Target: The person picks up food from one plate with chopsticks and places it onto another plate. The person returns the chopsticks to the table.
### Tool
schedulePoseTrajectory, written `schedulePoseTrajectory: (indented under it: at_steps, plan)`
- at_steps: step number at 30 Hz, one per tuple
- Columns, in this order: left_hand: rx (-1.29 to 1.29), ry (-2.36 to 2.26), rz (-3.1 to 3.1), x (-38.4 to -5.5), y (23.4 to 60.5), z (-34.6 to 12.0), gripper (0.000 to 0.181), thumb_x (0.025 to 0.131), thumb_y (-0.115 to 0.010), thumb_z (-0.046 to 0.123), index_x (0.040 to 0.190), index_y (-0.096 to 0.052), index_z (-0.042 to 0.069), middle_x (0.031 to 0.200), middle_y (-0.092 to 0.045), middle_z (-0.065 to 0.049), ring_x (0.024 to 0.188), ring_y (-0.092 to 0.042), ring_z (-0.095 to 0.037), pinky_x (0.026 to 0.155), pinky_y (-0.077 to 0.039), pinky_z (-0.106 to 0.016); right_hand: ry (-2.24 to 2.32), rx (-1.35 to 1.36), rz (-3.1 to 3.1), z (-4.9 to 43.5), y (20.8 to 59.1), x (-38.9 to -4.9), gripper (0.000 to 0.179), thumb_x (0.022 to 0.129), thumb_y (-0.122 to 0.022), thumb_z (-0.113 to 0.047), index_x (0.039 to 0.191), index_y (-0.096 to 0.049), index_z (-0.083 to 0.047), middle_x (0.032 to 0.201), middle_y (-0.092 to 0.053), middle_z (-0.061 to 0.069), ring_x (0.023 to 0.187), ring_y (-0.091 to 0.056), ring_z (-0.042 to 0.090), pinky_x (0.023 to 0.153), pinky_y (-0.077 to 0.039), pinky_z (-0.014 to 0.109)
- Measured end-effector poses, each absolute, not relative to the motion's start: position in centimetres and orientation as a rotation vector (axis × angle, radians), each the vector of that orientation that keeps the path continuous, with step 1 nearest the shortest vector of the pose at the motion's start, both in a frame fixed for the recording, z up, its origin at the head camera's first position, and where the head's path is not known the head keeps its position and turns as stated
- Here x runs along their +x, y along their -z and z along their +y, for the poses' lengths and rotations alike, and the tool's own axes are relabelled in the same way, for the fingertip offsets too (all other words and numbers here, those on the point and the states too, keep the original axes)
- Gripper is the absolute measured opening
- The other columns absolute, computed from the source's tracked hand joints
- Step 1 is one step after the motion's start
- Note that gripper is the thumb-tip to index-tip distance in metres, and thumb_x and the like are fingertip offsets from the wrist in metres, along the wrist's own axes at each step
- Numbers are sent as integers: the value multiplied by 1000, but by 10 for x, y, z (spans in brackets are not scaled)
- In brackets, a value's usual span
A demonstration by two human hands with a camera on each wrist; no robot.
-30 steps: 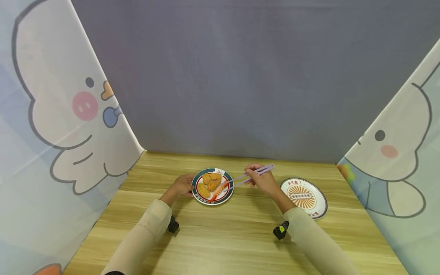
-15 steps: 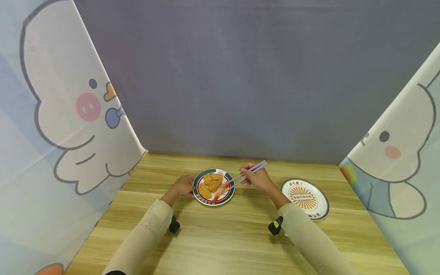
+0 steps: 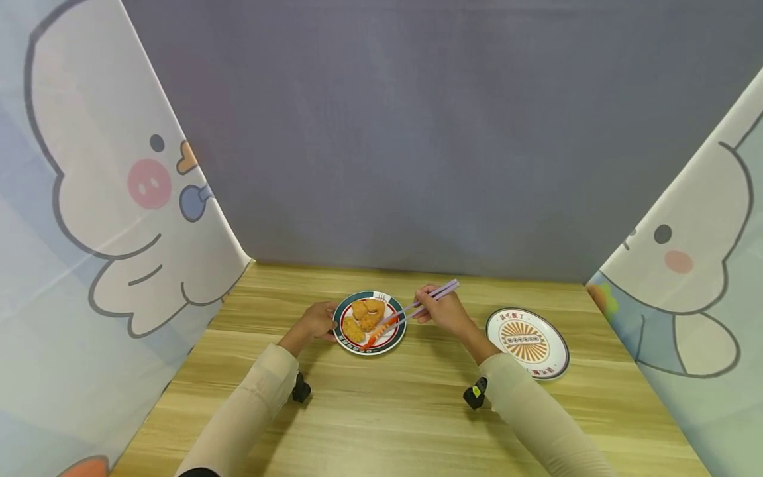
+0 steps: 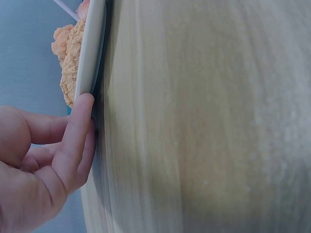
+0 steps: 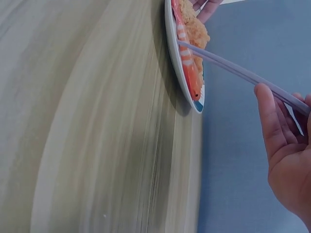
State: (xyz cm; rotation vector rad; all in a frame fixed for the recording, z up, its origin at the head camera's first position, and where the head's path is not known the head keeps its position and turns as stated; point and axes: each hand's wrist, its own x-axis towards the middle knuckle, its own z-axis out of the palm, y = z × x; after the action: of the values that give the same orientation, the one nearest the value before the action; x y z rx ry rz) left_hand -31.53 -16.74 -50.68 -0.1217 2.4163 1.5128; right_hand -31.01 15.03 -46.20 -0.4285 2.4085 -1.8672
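Note:
In the head view my left hand [image 3: 318,321] pinches the left rim of a round plate [image 3: 396,340] with a dark green border. The left wrist view shows its thumb and fingers right at the plate's edge [image 4: 91,53]. Several breaded fried pieces [image 3: 371,317] and a red-and-white shrimp [image 3: 379,332] lie on this plate. My right hand [image 3: 442,311] grips a pair of light purple chopsticks [image 3: 444,290]. Their tips overlap the middle of the shrimp [image 5: 191,73] in the right wrist view, and the shrimp still lies along the plate.
An oval white plate [image 3: 557,339] with an orange sunburst print lies on the wooden table [image 3: 381,411], right of my right forearm. A grey cloth wall [image 3: 381,146] stands behind the table, with cartoon-printed panels [image 3: 107,218] at the sides.
My right hand has moved a little left with the chopsticks, whose tips have come closer together at the shrimp. The left hand and its plate stay in place.

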Motion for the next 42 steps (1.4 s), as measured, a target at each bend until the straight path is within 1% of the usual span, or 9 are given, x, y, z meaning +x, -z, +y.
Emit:
schedulePoseTrajectory:
  at_steps: [10,21,28,31,33,37,38,40,42]
  plan:
    - [-119,-1527,2402,-317,508,-168,56,91,-56,-15,146,-50,-3,116,-59,-25,82,-68,-24,62,-67,-31,2001,-279,2418,141,464,-308,32,104,-56,-15,97,-66,14,85,-72,30,58,-73,17,56,-67,34]
    - [-127,-1511,2417,-316,504,-168,57,93,-55,-13,148,-47,-2,121,-59,-27,82,-69,-24,62,-67,-31,2090,-390,2429,146,464,-304,31,103,-54,-10,93,-64,17,81,-69,26,57,-72,14,55,-67,36]
    - [-132,-1512,2416,-315,506,-167,56,92,-55,-14,146,-49,-2,121,-60,-27,83,-69,-24,62,-68,-31,1989,-477,2510,139,469,-301,30,102,-56,-9,92,-66,18,78,-71,29,58,-73,21,59,-64,55]
    - [-147,-1516,2409,-314,506,-166,56,92,-56,-14,147,-49,-2,121,-59,-26,83,-69,-25,62,-68,-31,1999,-501,2517,137,466,-297,30,103,-56,-7,92,-66,19,80,-69,33,60,-73,25,61,-63,58]
    - [-148,-1520,2406,-314,506,-166,57,92,-56,-14,147,-49,-2,121,-59,-27,83,-69,-25,62,-67,-31,2008,-505,2513,135,458,-289,28,102,-55,-4,91,-65,20,82,-67,37,61,-73,30,58,-66,48]
    - [-140,-1517,2416,-314,506,-167,56,92,-55,-14,146,-49,-2,122,-59,-27,83,-69,-24,63,-68,-31,2031,-534,2489,135,446,-275,28,102,-55,0,91,-62,24,83,-65,41,59,-72,17,57,-67,40]
    - [-138,-1515,2419,-314,506,-167,56,92,-55,-14,146,-50,-1,122,-59,-27,83,-69,-24,63,-68,-31,2042,-553,2490,135,446,-275,27,101,-56,0,90,-62,24,81,-65,41,59,-72,19,56,-66,37]
    - [-134,-1508,2422,-314,506,-167,55,93,-55,-14,146,-50,-1,121,-60,-26,83,-69,-24,63,-68,-31,2066,-581,2483,138,451,-277,27,101,-56,1,90,-61,25,81,-64,41,58,-72,17,58,-66,44]
    - [-129,-1507,2419,-314,506,-167,55,93,-55,-14,146,-50,-1,121,-60,-26,84,-69,-24,64,-68,-31,2079,-603,2483,140,456,-280,28,102,-55,1,90,-62,25,80,-64,41,58,-72,25,58,-66,44]
